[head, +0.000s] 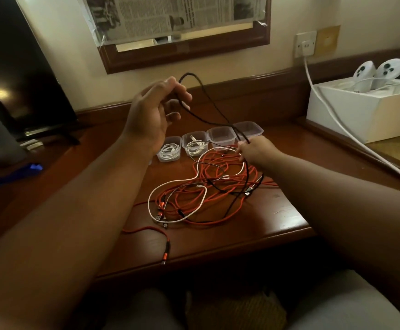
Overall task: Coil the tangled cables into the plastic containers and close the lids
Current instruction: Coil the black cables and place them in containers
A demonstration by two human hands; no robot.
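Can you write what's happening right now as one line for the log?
step: coiling black cable | left hand: holds loop up | right hand: pinches cable | containers: two hold white cables, two empty, no lids on

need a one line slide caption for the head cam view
Both hands, left hand and right hand, lift a black cable from the tangled cables before four plastic containers.
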